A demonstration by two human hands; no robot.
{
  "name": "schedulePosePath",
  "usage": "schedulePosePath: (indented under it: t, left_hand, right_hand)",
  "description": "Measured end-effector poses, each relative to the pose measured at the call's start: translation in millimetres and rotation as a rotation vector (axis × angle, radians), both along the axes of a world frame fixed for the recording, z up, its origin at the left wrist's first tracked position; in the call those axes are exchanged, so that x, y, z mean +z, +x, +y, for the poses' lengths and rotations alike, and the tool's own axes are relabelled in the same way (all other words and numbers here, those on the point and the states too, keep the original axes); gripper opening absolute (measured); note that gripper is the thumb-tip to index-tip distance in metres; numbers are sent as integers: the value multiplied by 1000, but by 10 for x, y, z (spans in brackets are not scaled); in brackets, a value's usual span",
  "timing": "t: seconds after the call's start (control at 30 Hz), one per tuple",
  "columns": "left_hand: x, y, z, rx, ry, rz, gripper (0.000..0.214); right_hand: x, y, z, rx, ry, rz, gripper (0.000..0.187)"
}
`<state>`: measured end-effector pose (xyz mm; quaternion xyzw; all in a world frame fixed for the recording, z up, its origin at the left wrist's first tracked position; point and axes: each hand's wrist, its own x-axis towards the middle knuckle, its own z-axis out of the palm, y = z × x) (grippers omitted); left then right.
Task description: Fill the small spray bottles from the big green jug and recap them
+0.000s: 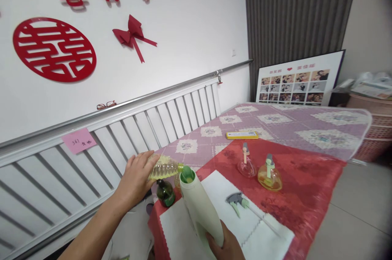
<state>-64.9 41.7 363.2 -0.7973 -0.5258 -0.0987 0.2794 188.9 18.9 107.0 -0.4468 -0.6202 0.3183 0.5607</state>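
Observation:
My left hand (139, 174) is wrapped around a clear ribbed plastic bottle (165, 169) of yellowish liquid, tipped nearly level. Its neck meets a green funnel-like piece (186, 175) in the mouth of a pale green bottle (200, 211). That bottle leans, its lower end gripped by my right hand (226, 245). Whether liquid is flowing I cannot tell. Below my left hand stands a dark green bottle (165, 194); another bottle behind is mostly hidden. A grey and green trigger spray head (237, 200) with a long tube lies on a white cloth (254, 231).
Two small glass bottles, one pinkish (246, 166) and one yellow (269, 179), stand on the red cloth (294, 198). A flat yellow case (241, 135) lies behind them. The table borders a white radiator (147, 129); pink baskets (376, 129) stand beyond its far right.

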Motion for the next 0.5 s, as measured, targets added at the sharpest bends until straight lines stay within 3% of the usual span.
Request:
schedulePosePath:
  t: [0.5]
  left_hand:
    - [2,6,-3,0,2,5,58]
  right_hand:
    - [77,15,-22,11,20,-20,28]
